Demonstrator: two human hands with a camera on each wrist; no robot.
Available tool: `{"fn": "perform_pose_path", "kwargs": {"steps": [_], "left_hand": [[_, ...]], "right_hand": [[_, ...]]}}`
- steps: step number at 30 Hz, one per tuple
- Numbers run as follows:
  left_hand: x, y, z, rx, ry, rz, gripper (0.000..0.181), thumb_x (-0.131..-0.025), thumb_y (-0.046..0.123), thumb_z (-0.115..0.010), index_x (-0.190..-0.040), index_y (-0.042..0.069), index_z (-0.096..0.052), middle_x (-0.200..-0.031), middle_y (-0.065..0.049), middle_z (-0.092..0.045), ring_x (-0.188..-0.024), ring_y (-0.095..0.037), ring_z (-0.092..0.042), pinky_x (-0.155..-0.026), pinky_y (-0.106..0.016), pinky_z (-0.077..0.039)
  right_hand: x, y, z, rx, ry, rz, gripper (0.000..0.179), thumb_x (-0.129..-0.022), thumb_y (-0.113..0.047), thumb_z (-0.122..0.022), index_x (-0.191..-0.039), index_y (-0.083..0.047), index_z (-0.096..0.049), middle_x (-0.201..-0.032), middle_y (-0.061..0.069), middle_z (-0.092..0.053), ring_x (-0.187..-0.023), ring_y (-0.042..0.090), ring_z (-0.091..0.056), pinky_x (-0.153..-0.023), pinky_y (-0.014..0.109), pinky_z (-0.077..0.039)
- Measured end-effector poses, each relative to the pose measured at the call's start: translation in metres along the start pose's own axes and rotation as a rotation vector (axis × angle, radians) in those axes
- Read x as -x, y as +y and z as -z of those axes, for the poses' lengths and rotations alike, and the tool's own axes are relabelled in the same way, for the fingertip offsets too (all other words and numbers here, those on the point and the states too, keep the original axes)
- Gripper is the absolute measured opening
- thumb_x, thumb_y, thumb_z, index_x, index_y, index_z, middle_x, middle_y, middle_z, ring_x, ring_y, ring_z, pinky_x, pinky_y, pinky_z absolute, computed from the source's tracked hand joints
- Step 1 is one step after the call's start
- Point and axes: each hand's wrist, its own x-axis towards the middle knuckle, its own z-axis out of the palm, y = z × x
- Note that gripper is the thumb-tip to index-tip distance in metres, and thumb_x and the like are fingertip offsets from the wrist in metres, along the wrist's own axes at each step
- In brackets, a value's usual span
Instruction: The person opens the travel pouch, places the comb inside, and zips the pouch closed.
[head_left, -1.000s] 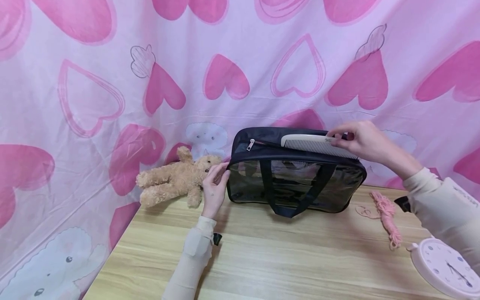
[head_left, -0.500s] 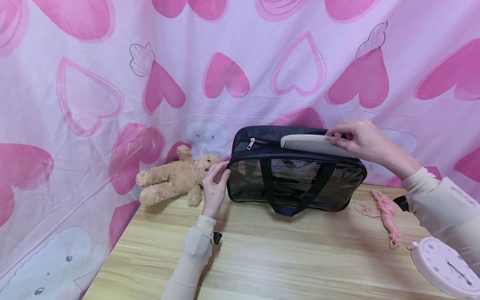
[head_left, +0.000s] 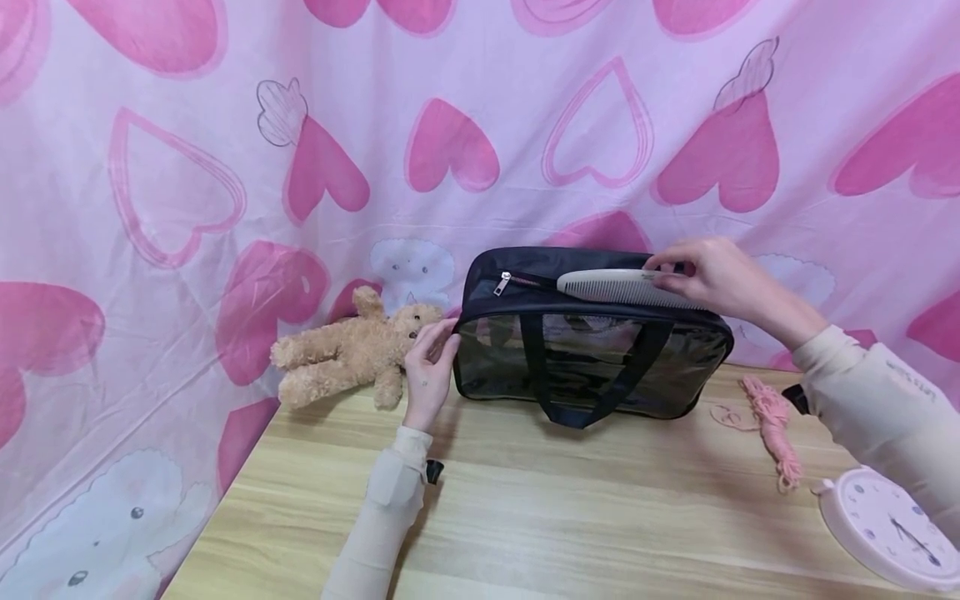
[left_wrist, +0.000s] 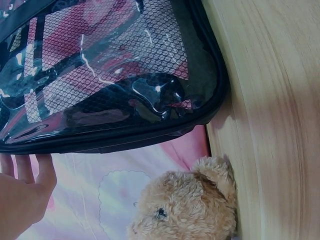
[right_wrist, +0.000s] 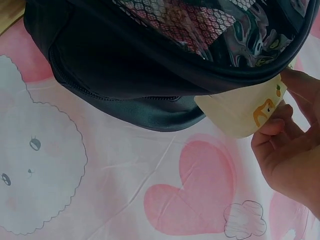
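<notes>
A pale comb (head_left: pixel 600 285) lies lengthwise along the top of a black bag (head_left: pixel 487 300) with a see-through front, teeth facing down. My right hand (head_left: pixel 708 271) pinches the comb near its right end between thumb and fingers. In the right wrist view, the comb (right_wrist: pixel 242 117) has orange print and is partly covered by the bag's rim. My left hand (head_left: pixel 429 367) grips the bag's left upper corner with thumb and fingertips. The left wrist view has those fingers (left_wrist: pixel 46 172) right at the bag's edge. A metal zipper pull (head_left: pixel 502 283) sits left of the comb.
A tan teddy bear (head_left: pixel 337 354) lies left of the bag, close to my left hand. Bundled pink cord (head_left: pixel 772 425) and a pink round clock (head_left: pixel 885 525) are on the wooden table (head_left: pixel 570 508) at right. A heart-patterned curtain (head_left: pixel 517 83) hangs directly behind.
My right hand has shifted slightly to the left with the comb, which slid a little along the bag's top. The left hand keeps its place at the corner.
</notes>
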Motion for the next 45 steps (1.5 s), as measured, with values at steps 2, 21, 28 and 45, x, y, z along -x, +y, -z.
{"fn": "perform_pose_path", "kwargs": {"steps": [2,21,28,45], "left_hand": [[-0.001,0.0,-0.001,0.003,0.002,0.007,0.022,-0.089,-0.008,-0.059,-0.111,-0.012,-0.063,-0.102,-0.012,-0.062,-0.1,-0.021,-0.062,-0.087,-0.028,-0.05],[0.0,-0.006,-0.003,0.012,0.0,-0.016,0.022,-0.089,-0.01,-0.059,-0.11,-0.015,-0.061,-0.104,-0.02,-0.06,-0.1,-0.024,-0.062,-0.086,-0.027,-0.051],[0.0,0.0,-0.008,0.013,-0.002,0.005,0.022,-0.088,-0.012,-0.059,-0.11,-0.015,-0.062,-0.104,-0.023,-0.06,-0.097,-0.024,-0.062,-0.084,-0.028,-0.051],[0.002,-0.03,-0.004,0.031,0.009,-0.042,0.024,-0.091,0.004,-0.063,-0.114,-0.003,-0.066,-0.105,-0.011,-0.062,-0.099,-0.021,-0.062,-0.085,-0.026,-0.051]], "right_hand": [[-0.002,0.0,0.001,-0.005,-0.008,-0.006,0.016,-0.075,-0.005,-0.078,-0.091,-0.009,-0.074,-0.071,-0.006,-0.062,-0.052,0.006,-0.043,-0.047,0.019,-0.032],[-0.011,0.002,-0.002,-0.046,-0.164,-0.061,0.022,-0.079,0.006,-0.067,-0.094,-0.008,-0.073,-0.086,0.001,-0.07,-0.056,0.006,-0.052,-0.051,0.022,-0.043],[-0.009,0.004,-0.004,-0.017,-0.159,-0.057,0.017,-0.079,0.002,-0.069,-0.093,-0.008,-0.074,-0.081,0.001,-0.07,-0.061,0.008,-0.055,-0.055,0.024,-0.044],[-0.033,-0.015,-0.013,-0.051,-0.199,-0.018,0.017,-0.081,0.002,-0.069,-0.095,-0.007,-0.073,-0.087,0.002,-0.069,-0.07,0.013,-0.06,-0.064,0.036,-0.05]]}}
